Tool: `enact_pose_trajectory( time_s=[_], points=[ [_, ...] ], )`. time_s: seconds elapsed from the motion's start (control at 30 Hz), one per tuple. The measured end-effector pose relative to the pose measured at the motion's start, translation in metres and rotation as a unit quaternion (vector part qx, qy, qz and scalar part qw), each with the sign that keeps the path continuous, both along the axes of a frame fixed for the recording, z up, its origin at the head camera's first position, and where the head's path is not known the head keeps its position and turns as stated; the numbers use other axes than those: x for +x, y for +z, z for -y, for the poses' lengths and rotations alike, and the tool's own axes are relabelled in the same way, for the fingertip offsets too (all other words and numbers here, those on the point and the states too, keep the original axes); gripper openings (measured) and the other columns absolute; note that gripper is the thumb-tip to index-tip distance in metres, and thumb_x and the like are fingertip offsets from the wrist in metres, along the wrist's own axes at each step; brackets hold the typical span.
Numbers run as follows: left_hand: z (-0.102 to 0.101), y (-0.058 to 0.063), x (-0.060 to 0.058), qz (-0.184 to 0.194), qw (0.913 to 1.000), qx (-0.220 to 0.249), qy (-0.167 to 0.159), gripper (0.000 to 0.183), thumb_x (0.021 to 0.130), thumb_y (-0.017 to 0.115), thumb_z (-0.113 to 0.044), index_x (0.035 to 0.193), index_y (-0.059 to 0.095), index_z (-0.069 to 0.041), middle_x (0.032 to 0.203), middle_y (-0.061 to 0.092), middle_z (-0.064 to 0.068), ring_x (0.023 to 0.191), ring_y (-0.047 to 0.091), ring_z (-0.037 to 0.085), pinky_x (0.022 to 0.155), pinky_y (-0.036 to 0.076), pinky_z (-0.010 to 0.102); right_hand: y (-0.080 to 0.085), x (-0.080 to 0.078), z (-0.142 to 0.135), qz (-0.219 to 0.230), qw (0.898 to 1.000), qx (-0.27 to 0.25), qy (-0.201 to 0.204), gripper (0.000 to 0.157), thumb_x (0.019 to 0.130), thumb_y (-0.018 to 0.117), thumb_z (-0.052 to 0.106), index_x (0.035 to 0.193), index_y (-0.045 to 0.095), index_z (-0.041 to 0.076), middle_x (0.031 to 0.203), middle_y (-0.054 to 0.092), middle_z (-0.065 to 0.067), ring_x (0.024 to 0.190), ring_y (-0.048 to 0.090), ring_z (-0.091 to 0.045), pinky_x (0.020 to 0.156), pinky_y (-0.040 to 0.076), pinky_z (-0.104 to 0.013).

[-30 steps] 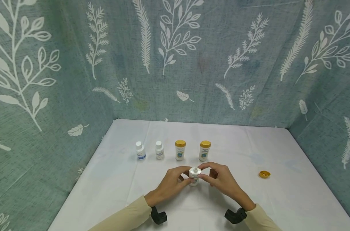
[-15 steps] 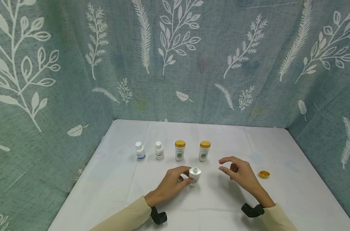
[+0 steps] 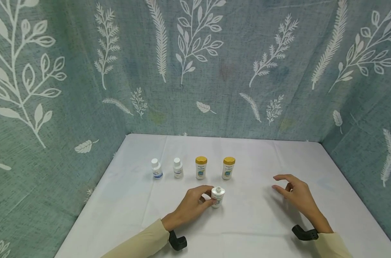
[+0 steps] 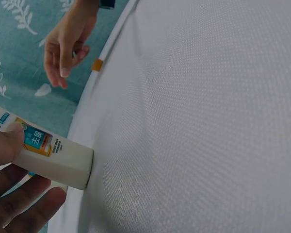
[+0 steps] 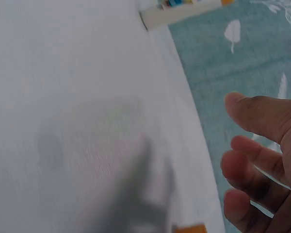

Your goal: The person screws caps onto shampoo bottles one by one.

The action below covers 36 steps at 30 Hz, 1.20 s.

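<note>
My left hand [image 3: 191, 201] grips a small white bottle [image 3: 218, 197] by its sides, upright on the table. The bottle's narrow neck is bare at the top. In the left wrist view its blue and orange label [image 4: 36, 138] shows beside my thumb. Off to the right, my right hand [image 3: 297, 195] hovers over the table with thumb and fingers parted, holding nothing. An orange cap [image 4: 97, 64] lies on the table near that hand. It shows at the bottom edge of the right wrist view, while the hand hides it in the head view.
Behind the left hand stands a row: two white-capped bottles [image 3: 157, 168] [image 3: 178, 168] at left, two yellow-capped bottles [image 3: 200, 168] [image 3: 228, 168] further right. A white cloth [image 3: 247, 222] covers the table. A green leaf-patterned curtain [image 3: 195, 71] hangs around its back and sides.
The right hand has let go of the bottle and moved right, over to where the orange cap lies. The left hand has stayed in place around the bottle.
</note>
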<state>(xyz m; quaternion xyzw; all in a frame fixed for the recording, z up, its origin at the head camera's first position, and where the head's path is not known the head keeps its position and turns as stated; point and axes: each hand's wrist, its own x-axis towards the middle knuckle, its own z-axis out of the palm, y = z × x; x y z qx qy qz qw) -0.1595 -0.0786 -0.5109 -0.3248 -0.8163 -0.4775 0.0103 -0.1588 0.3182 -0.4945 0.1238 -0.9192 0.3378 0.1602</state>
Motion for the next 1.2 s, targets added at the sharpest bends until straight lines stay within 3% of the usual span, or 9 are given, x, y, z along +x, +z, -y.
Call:
enact_pose_trajectory(
  time_s=[0.27, 0.53, 0.7, 0.97, 1.2],
  points=[
    [0.001, 0.001, 0.001, 0.002, 1.0, 0.002, 0.0, 0.037, 0.094, 0.077, -0.016, 0.129, 0.065, -0.011, 0.117, 0.071, -0.003, 0.104, 0.066, 0.008, 0.077, 0.058, 0.022, -0.003, 0.007, -0.034, 0.099, 0.994, 0.005, -0.052, 0.046, 0.094, 0.078, 0.03, 0.134, 0.063, 0.012, 0.066, 0.061, -0.003, 0.052, 0.051, -0.014, 0.047, 0.04, -0.028],
    [0.001, 0.001, 0.001, 0.009, 1.0, 0.002, 0.001, 0.037, 0.094, 0.078, -0.016, 0.129, 0.065, -0.011, 0.117, 0.071, -0.002, 0.104, 0.066, 0.008, 0.078, 0.058, 0.022, -0.011, 0.009, -0.046, 0.118, 0.99, 0.021, -0.071, 0.05, 0.092, 0.081, 0.028, 0.135, 0.063, 0.008, 0.114, 0.059, -0.017, 0.06, 0.053, -0.015, 0.048, 0.045, -0.029],
    [0.001, 0.0, 0.001, 0.007, 1.0, 0.004, -0.001, 0.037, 0.094, 0.077, -0.016, 0.129, 0.065, -0.011, 0.117, 0.071, -0.003, 0.104, 0.066, 0.008, 0.078, 0.057, 0.022, -0.011, 0.009, -0.048, 0.142, 0.986, 0.034, -0.075, 0.052, 0.09, 0.082, 0.022, 0.134, 0.063, 0.003, 0.131, 0.055, -0.027, 0.067, 0.053, -0.019, 0.049, 0.046, -0.029],
    [0.001, 0.0, 0.0, 0.005, 1.0, 0.004, -0.003, 0.037, 0.095, 0.077, -0.016, 0.129, 0.064, -0.011, 0.117, 0.071, -0.003, 0.104, 0.066, 0.007, 0.077, 0.058, 0.022, -0.014, 0.009, -0.054, 0.166, 0.982, 0.049, -0.081, 0.048, 0.089, 0.083, 0.025, 0.127, 0.067, 0.001, 0.116, 0.06, -0.022, 0.077, 0.053, -0.022, 0.051, 0.048, -0.029],
    [0.001, 0.001, 0.001, -0.001, 1.0, 0.003, -0.002, 0.038, 0.095, 0.077, -0.016, 0.13, 0.064, -0.01, 0.117, 0.071, -0.002, 0.104, 0.067, 0.009, 0.077, 0.058, 0.023, -0.016, 0.01, -0.058, 0.166, 0.981, 0.056, -0.079, 0.043, 0.088, 0.083, 0.023, 0.12, 0.069, -0.003, 0.104, 0.065, -0.016, 0.074, 0.053, -0.02, 0.05, 0.048, -0.028]
  ],
)
